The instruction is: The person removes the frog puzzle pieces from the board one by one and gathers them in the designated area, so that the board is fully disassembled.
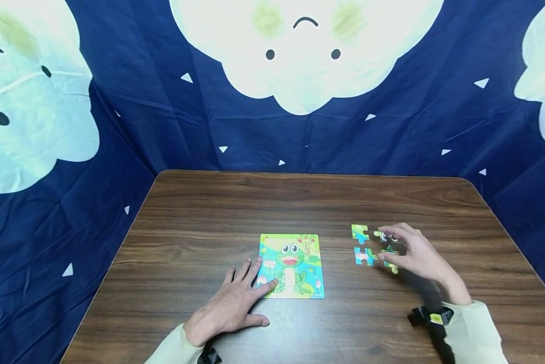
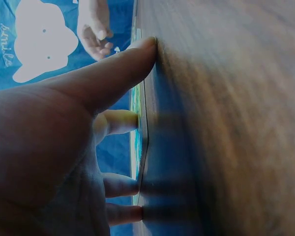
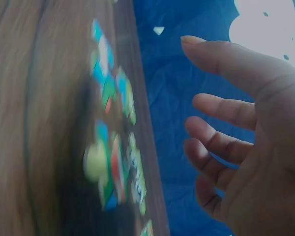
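Spreading the left hand (image 1: pixel 229 301) wide now, with straight fingers, and laying the index finger on the frog board (image 1: pixel 315 253), just in from its near left corner. Resting the middle fingertip at the board's left edge, and setting the thumb down on the bare desk (image 1: pixel 208 217). Looking at that board: lying flat between the left and right edges of the desk, well short of the far edge, and showing a green frog with big eyes and a red mouth. Turning to the right half of the desk: holding the right hand (image 1: pixel 413 255) above the puzzle pieces (image 1: pixel 360 232), curling its fingers loosely, leaving a gap between thumb and fingertips, and gripping nothing. Seeing those pieces lying in a loose cluster, well apart from the board, between it and the desk's right edge. Spotting printed eyes on one, right by the fingertips. Losing part of the cluster beneath the hand, so not being able to tell how many in all. Wearing a black strap (image 1: pixel 446 315) on the right wrist, and pale sleeves (image 1: pixel 474 331) on both arms. Finding blue cloth (image 1: pixel 136 60) behind the far edge, carrying big white clouds (image 1: pixel 304 76).
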Available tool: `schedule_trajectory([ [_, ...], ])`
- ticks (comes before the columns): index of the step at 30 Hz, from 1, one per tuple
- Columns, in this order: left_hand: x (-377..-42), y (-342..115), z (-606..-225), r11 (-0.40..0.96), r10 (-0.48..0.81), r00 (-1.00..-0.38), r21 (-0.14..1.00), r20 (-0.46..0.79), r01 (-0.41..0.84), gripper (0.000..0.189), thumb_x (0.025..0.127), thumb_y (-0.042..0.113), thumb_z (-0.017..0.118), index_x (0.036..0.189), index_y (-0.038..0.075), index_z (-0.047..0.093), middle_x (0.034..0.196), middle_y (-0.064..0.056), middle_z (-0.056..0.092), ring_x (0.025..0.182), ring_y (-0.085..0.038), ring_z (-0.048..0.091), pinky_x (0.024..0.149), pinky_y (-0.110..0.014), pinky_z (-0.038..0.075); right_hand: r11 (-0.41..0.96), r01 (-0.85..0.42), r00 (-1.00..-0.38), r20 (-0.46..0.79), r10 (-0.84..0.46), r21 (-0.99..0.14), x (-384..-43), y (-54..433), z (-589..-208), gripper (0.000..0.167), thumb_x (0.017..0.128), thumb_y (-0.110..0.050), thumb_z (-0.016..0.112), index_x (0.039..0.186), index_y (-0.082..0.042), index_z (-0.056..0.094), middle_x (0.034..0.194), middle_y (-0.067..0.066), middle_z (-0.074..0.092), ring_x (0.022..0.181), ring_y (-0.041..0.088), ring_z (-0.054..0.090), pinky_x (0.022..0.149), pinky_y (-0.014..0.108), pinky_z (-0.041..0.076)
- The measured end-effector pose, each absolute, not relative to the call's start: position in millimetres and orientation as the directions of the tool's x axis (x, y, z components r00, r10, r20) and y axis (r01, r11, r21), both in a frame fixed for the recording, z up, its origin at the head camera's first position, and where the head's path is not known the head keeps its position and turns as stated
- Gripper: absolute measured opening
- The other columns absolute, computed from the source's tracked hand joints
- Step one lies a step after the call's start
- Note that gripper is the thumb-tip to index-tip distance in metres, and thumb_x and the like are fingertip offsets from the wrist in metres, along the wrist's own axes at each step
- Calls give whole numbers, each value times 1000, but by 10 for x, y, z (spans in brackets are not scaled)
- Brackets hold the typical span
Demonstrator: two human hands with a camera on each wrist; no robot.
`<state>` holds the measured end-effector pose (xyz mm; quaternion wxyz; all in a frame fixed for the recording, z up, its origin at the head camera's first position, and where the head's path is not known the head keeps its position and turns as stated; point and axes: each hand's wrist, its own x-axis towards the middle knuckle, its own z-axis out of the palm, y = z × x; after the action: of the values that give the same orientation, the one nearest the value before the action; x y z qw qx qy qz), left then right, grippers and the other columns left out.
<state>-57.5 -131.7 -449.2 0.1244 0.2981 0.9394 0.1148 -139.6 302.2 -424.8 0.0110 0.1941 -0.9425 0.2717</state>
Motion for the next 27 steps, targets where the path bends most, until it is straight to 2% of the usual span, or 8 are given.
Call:
schedule_trajectory([
  [5, -577, -1323, -4500, 798, 586, -793, 291, -168, 528, 74, 85, 60, 69, 149, 29, 48, 163, -27, 25, 146, -53, 30, 107, -71, 32, 735, -391, -915, 144, -378, -554, -1421, 2822, -4189, 57, 84, -27, 81, 132, -4, 61, 123, 14, 63, 110, 34, 62, 85, 52, 52],
  [14, -579, -1319, -4500, 800, 583, -790, 299, -188, 520, 74, 85, 59, 69, 149, 29, 48, 164, -27, 24, 147, -52, 28, 108, -72, 30, 694, -425, -889, 124, -440, -581, -1493, 2463, -4237, 57, 85, -29, 80, 134, -8, 61, 124, 10, 63, 109, 28, 62, 81, 42, 52],
  [21, -580, -1305, -4474, 796, 588, -788, 306, -184, 522, 73, 85, 59, 69, 149, 28, 49, 163, -27, 24, 147, -52, 29, 107, -72, 31, 640, -475, -851, 130, -509, -604, -1524, 2139, -4310, 54, 85, -24, 80, 133, -6, 62, 121, 12, 64, 106, 28, 62, 88, 49, 52],
  [27, -585, -1303, -4479, 804, 578, -791, 303, -200, 511, 74, 85, 60, 69, 149, 29, 47, 164, -27, 23, 148, -52, 27, 108, -72, 30, 613, -480, -821, 76, -566, -627, -1511, 1874, -4357, 53, 87, -26, 78, 133, -8, 61, 122, 9, 63, 105, 24, 61, 87, 43, 51],
])
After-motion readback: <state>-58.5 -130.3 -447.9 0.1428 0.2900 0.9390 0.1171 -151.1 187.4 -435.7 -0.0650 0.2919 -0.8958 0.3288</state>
